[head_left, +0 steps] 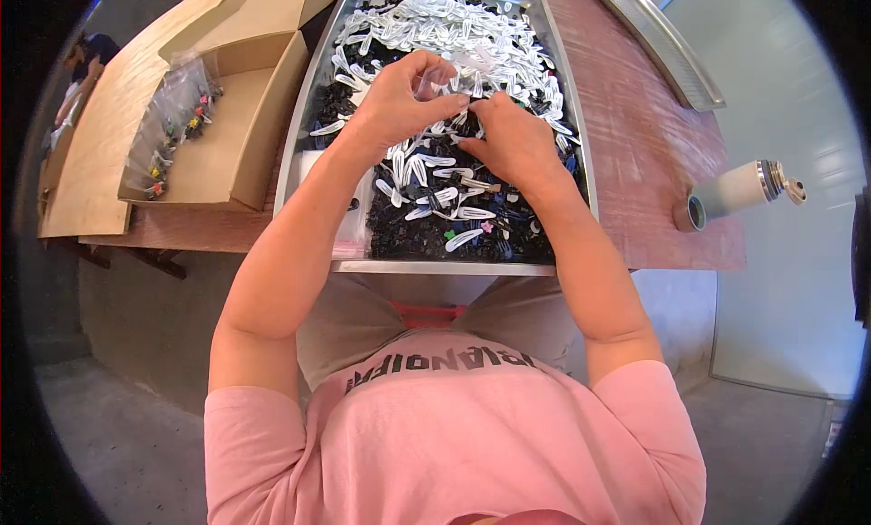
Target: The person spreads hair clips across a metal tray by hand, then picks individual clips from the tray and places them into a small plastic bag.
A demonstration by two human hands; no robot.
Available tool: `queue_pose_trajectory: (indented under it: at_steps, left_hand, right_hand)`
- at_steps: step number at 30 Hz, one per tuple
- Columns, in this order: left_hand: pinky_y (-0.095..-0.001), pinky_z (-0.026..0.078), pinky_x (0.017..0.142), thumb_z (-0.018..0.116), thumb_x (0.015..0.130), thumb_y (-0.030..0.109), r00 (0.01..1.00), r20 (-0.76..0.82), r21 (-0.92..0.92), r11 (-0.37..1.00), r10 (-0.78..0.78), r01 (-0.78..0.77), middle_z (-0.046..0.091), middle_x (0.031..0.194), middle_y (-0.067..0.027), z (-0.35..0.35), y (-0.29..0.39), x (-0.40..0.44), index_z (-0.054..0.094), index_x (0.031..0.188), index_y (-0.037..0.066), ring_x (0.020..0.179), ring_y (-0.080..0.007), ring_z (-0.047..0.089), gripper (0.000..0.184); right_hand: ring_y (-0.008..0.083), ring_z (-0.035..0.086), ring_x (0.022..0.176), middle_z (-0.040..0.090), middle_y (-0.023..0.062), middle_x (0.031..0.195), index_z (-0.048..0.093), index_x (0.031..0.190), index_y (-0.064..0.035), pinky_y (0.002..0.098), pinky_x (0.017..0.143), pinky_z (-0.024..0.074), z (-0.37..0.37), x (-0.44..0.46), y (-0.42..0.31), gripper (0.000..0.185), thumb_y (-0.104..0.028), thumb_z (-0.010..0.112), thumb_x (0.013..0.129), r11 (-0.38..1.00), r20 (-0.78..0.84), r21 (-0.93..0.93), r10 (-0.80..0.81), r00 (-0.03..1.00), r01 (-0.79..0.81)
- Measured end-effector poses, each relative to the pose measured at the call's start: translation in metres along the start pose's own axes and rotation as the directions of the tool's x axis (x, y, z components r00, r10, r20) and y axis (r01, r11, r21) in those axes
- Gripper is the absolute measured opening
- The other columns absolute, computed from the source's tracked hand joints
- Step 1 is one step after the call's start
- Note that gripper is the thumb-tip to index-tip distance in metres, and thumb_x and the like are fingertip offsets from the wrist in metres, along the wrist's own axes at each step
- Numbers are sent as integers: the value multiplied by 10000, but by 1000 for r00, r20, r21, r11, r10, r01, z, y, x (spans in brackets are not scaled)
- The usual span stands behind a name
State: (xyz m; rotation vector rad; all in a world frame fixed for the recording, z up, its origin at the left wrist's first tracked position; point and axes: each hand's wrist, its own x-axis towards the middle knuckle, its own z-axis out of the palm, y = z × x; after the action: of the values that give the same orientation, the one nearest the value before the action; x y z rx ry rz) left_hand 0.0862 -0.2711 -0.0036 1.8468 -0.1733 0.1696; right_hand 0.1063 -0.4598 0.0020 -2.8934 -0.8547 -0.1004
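A metal tray (592, 176) holds many white snap hair clips (454, 19) at its far side and a mass of small black pieces (408, 237) nearer me. Over its middle, my left hand (399, 103) is closed on a clear plastic bag (437, 82), thumb and forefinger curled round it. Just right of it, my right hand (515, 139) has its fingers pinched at the bag's lower edge; what lies between them is too small to make out. A stack of clear bags (349, 250) lies at the tray's near left corner.
An open cardboard box (245, 117) with filled clear bags (177, 126) stands on the left. A bottle (735, 189) lies on the table (635, 144) at the right, near an empty metal tray (667, 49). Part of another person (82, 76) shows at far left.
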Motion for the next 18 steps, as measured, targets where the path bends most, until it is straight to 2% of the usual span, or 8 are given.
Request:
queue_pose_trajectory:
  at_steps: [7, 10, 12, 13, 15, 18]
  left_hand:
    - [-258, 465, 765, 821, 791, 253, 1000, -2, -24, 1000, 4, -4, 608, 987, -17, 0, -5, 2, 620, 1137, 18, 864, -93, 537, 464]
    - [-256, 471, 765, 825, 790, 246, 1000, 3, -39, 999, -14, 14, 614, 1001, -21, 0, -4, 2, 614, 1147, 13, 864, -91, 543, 476]
    - [-257, 471, 762, 824, 790, 246, 1000, 5, -28, 999, -17, 17, 614, 1001, -21, -1, -4, 2, 615, 1146, 13, 862, -91, 543, 474]
    - [-258, 471, 760, 824, 790, 246, 1000, 7, -17, 1000, -19, 19, 615, 1001, -21, 0, -4, 2, 616, 1145, 14, 860, -90, 544, 472]
    - [-259, 470, 759, 822, 791, 243, 1000, 2, -5, 1000, -4, 4, 615, 1001, -20, 0, -4, 2, 618, 1142, 16, 858, -90, 543, 465]
    - [-260, 466, 753, 819, 791, 237, 1000, -3, -10, 1000, 2, -2, 615, 997, -17, 0, -2, 1, 623, 1135, 21, 850, -89, 539, 451]
  right_hand:
    - [302, 647, 969, 614, 97, 1027, 670, 1069, -122, 433, 793, 522, 0, 0, 13, 302, -274, 747, 820, 997, 50, 66, -37, 998, 34]
    - [289, 617, 1029, 600, 88, 1054, 666, 1110, -130, 420, 832, 511, 1, -1, 21, 339, -238, 760, 803, 997, -8, 72, -41, 999, 42]
    - [282, 574, 1101, 578, 88, 1093, 652, 1161, -122, 415, 874, 499, 0, -2, 21, 436, -243, 794, 766, 997, -13, 57, -52, 999, 52]
    - [282, 574, 1101, 578, 88, 1093, 652, 1161, -122, 415, 874, 499, 0, -3, 23, 436, -243, 794, 766, 997, -13, 57, -51, 999, 51]
    - [292, 549, 1121, 560, 95, 1126, 632, 1211, -104, 411, 906, 492, 0, -3, 26, 535, -266, 820, 736, 982, -18, 109, -152, 988, 153]
    - [305, 548, 1116, 558, 105, 1131, 623, 1220, -83, 407, 918, 492, -1, -3, 15, 575, -275, 833, 720, 984, 9, 104, -146, 989, 144]
